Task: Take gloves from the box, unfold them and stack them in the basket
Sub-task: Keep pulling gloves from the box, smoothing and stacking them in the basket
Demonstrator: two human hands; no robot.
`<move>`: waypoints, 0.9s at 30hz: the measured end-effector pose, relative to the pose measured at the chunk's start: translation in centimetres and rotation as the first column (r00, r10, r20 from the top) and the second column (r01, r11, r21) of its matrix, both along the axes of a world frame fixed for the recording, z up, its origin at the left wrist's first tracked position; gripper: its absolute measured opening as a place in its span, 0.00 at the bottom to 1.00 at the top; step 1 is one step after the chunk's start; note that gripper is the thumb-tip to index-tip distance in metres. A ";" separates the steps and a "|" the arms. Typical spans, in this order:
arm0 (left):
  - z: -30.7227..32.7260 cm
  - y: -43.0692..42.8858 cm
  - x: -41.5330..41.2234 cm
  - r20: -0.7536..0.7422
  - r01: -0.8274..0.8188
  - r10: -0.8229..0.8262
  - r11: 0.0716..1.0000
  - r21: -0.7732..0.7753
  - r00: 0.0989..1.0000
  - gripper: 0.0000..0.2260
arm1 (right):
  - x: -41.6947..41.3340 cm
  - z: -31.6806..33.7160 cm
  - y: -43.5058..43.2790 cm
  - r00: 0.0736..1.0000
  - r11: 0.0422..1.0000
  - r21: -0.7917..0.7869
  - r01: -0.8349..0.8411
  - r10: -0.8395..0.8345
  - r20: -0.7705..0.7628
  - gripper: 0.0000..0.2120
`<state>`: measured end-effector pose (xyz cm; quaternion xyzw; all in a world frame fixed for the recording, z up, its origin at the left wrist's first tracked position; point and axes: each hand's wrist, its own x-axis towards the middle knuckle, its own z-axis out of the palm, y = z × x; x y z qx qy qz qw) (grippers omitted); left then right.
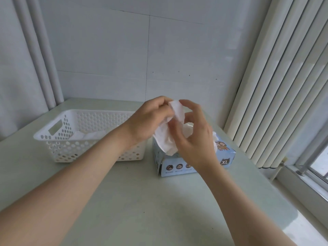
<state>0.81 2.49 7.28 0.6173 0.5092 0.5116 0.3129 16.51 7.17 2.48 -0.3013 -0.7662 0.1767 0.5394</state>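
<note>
A folded white glove is held up above the light-blue glove box, which stands on the table right of centre. My left hand pinches the glove's upper left part. My right hand grips its right side with curled fingers, covering much of the box top. More white glove material sticks out of the box opening behind my hands. The white perforated basket stands to the left of the box, and white gloves lie inside it.
The pale green table runs to a wall at the back. Vertical blinds and a window sill are close on the right. A pipe runs down the left corner.
</note>
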 end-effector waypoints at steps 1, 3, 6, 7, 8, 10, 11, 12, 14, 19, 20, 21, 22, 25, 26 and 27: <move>0.0 -0.1 0.0 -0.022 -0.007 0.007 1.000 0.006 1.000 0.08 | 0.0 0.0 0.0 0.999 1.000 -0.014 0.012 -0.012 -0.039 0.17; -0.1 -0.1 -0.1 -0.066 -0.036 0.038 0.999 0.022 0.997 0.11 | 0.0 0.0 0.1 0.993 0.999 -0.043 0.018 -0.023 -0.116 0.16; -0.5 0.3 -0.4 -0.098 -0.171 0.174 0.984 0.038 0.980 0.12 | 0.1 0.1 0.4 0.976 0.997 -0.059 0.057 -0.068 -0.207 0.12; -0.7 0.5 -0.5 -0.101 -0.214 0.217 0.976 0.038 0.971 0.11 | 0.1 0.2 0.5 0.970 0.995 -0.067 0.073 -0.087 -0.225 0.09; -0.8 0.7 -0.7 -0.098 -0.250 0.253 0.968 0.036 0.963 0.10 | 0.2 0.3 0.5 0.966 0.993 -0.083 0.081 -0.098 -0.239 0.07; -1.1 0.9 -1.1 -0.079 -0.298 0.300 0.954 0.042 0.950 0.09 | 0.2 0.5 0.5 0.960 0.990 -0.121 0.070 -0.100 -0.263 0.05; -1.1 1.0 -1.3 -0.071 -0.314 0.317 0.948 0.054 0.946 0.09 | 0.2 0.5 0.5 0.957 0.989 -0.137 0.063 -0.099 -0.273 0.06; -1.2 1.0 -1.6 -0.068 -0.334 0.338 0.940 0.068 0.939 0.07 | 0.2 0.5 0.5 0.955 0.987 -0.147 0.065 -0.104 -0.279 0.07; -1.1 1.1 -2.1 -0.067 -0.372 0.378 0.924 0.090 0.923 0.05 | 0.2 0.6 0.6 0.953 0.985 -0.155 0.077 -0.119 -0.280 0.09; -0.2 1.2 -2.9 0.221 -0.249 0.256 0.967 -0.062 0.941 0.04 | 0.2 0.7 0.8 0.942 0.968 -0.246 0.059 -0.136 -0.308 0.09; -0.1 1.2 -3.0 0.289 -0.196 0.212 0.977 -0.084 0.934 0.05 | 0.2 0.8 0.7 0.939 0.966 -0.254 0.055 -0.137 -0.315 0.09; 0.1 1.2 -3.2 0.311 -0.177 0.195 0.981 -0.085 0.930 0.06 | 0.2 1.0 0.7 0.936 0.965 -0.256 0.052 -0.137 -0.325 0.10; 0.1 1.2 -3.5 0.300 -0.188 0.204 0.979 -0.080 0.932 0.06 | 0.1 1.2 0.7 0.931 0.964 -0.263 0.047 -0.137 -0.338 0.10; 0.3 1.3 -4.1 0.238 -0.273 0.276 0.961 -0.047 0.931 0.06 | -0.5 1.8 0.7 0.904 0.958 -0.286 -0.003 -0.120 -0.410 0.14; 0.4 1.3 -4.2 0.233 -0.287 0.288 0.957 -0.039 0.929 0.06 | -0.7 2.0 0.7 0.899 0.960 -0.280 -0.007 -0.117 -0.423 0.15; 0.5 1.2 -4.1 0.238 -0.293 0.292 0.956 -0.031 0.926 0.06 | -1.1 2.3 0.6 0.898 0.962 -0.273 0.001 -0.121 -0.423 0.15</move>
